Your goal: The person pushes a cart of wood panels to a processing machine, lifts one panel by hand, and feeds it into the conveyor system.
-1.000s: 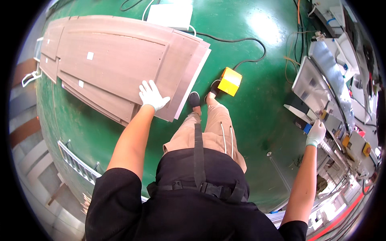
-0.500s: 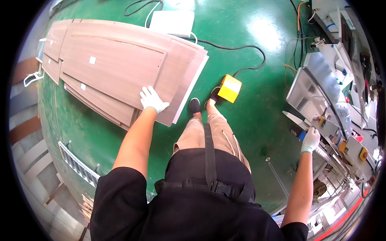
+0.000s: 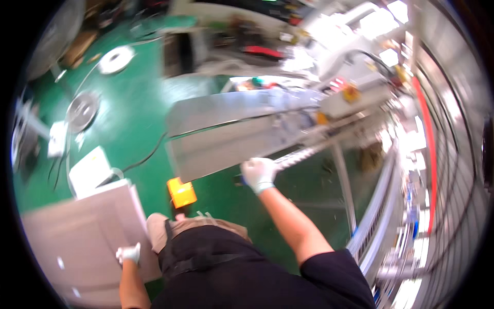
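- Nearest me, at about seven o'clock, my left hand (image 3: 129,254) in a white glove lay flat on the stack of pale wood-grain panels (image 3: 77,242), fingers spread and pressing down near its right edge rather than gripping anything.
- I judged those panels stiff, broad and fairly heavy, with a smooth laminate face that could slip under a glove; the long edge near the corner looked like the best place to take hold.
- Just past my knee, toward twelve o'clock, a yellow box (image 3: 181,192) sat on the green floor (image 3: 134,123).
- At one o'clock my right hand (image 3: 259,173), also gloved, was curled at the near edge of the grey metal machine table (image 3: 226,139); motion blur kept me from telling whether it actually clasped anything.
- Farther off, at ten o'clock, reels of pale strip (image 3: 82,109) lay on the floor.
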The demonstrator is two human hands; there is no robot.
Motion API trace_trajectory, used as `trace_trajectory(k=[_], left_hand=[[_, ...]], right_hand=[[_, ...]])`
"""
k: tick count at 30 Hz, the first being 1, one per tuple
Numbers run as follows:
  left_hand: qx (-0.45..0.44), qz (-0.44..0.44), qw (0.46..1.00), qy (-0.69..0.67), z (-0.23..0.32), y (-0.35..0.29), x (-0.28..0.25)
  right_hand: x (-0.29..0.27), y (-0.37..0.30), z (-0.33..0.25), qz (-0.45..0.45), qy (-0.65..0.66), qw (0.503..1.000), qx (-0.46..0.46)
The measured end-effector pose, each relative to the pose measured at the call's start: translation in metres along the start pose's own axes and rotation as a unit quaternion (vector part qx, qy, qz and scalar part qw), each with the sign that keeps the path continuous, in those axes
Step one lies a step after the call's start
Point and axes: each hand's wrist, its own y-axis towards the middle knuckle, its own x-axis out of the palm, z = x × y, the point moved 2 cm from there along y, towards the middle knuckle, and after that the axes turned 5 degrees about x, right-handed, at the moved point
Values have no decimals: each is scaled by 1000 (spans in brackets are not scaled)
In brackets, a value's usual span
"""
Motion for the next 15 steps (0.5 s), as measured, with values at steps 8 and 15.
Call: trace_trajectory(k=[8,15], left_hand=[[-125,149,950,-245,31,-116,-94],[-110,153,953,-236,43,-143,-116]], right_hand=[[11,0,25,-21,84,996,33],[11,0,33,1,102,995,22]])
